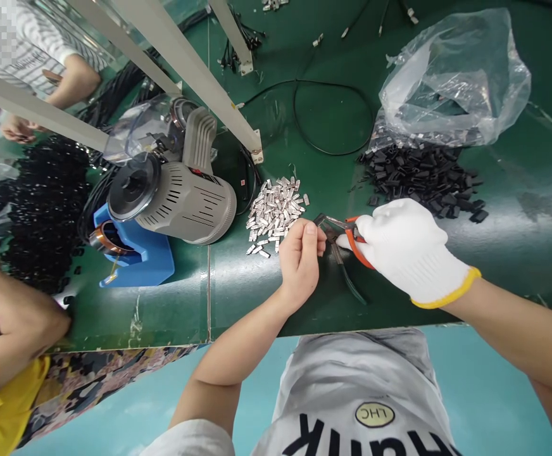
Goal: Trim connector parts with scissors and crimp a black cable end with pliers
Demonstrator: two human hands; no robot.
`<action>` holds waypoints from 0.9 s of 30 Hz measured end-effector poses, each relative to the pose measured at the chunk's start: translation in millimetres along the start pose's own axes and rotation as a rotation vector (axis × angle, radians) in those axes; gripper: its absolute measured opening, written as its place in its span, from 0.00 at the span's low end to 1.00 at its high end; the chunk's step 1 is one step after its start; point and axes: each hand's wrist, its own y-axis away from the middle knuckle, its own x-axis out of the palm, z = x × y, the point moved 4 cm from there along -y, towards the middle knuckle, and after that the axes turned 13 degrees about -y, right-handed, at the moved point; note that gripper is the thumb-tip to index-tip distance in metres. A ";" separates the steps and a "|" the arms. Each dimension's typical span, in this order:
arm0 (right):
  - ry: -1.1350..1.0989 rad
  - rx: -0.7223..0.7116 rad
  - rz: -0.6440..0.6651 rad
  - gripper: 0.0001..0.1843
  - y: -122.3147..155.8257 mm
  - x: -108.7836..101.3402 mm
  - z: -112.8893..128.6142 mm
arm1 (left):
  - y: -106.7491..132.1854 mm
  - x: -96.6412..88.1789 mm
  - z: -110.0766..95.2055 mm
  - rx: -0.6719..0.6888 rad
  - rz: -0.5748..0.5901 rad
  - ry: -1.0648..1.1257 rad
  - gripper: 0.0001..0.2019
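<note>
My right hand [406, 247], in a white glove with a yellow cuff, grips orange-handled pliers [347, 231] whose jaws point left. My bare left hand [299, 256] is closed in a pinch just left of the jaws, holding something too small to make out against them. A thin dark cable [347, 275] trails down from between the hands. Just left of my left hand lies a pile of small silver metal shells [276, 209]. A heap of small black plastic housings [423, 177] sits behind my right hand on the green table [257, 297].
A grey machine [181, 193] on a blue base [138, 256] stands at left. A clear plastic bag [451, 82] lies at back right, a looped black cable [333, 117] at the back. White frame bars [200, 69] cross overhead. Other people's arms [14, 323] are at left.
</note>
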 end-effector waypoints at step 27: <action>-0.019 0.057 0.007 0.25 0.2 0.0 -3.3 | 0.5 1.3 1.6 -0.033 0.041 -0.003 0.22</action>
